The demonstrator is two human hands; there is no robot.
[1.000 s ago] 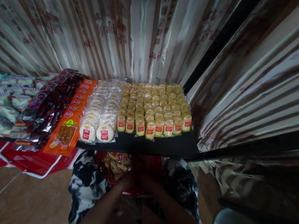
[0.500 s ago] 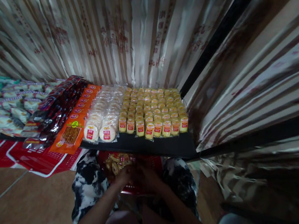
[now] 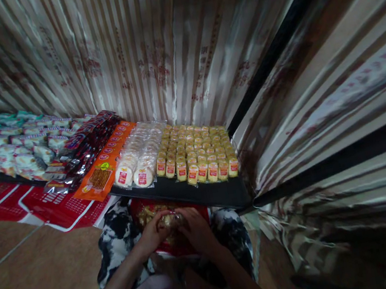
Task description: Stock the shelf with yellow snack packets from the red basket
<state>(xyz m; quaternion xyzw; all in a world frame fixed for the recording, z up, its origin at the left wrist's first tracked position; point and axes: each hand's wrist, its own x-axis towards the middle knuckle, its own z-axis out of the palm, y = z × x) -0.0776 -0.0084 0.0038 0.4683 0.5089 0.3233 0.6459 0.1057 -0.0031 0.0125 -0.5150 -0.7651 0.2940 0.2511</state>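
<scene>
My left hand (image 3: 152, 231) and my right hand (image 3: 194, 228) meet over a red basket (image 3: 181, 249) that rests between my knees. Together they are closed on a small bunch of wrapped yellow snacks (image 3: 169, 221). More loose yellow snacks (image 3: 145, 213) lie in the basket under my left hand. Just beyond, a black shelf (image 3: 205, 194) carries neat rows of small yellow packets with red labels (image 3: 196, 153), with round white cakes in clear wrap (image 3: 137, 156) to their left.
Further left lie orange packets (image 3: 105, 161), dark red packets (image 3: 82, 145) and white and green bags (image 3: 4, 146). Red crates (image 3: 41, 209) stand below the shelf. Striped shiny curtains (image 3: 147, 48) hang behind and to the right. Brown floor (image 3: 27, 285) lies at left.
My hands have risen from the basket and now show clearly, closed together on the snacks. The view has tilted up, so the shelf sits lower in the picture.
</scene>
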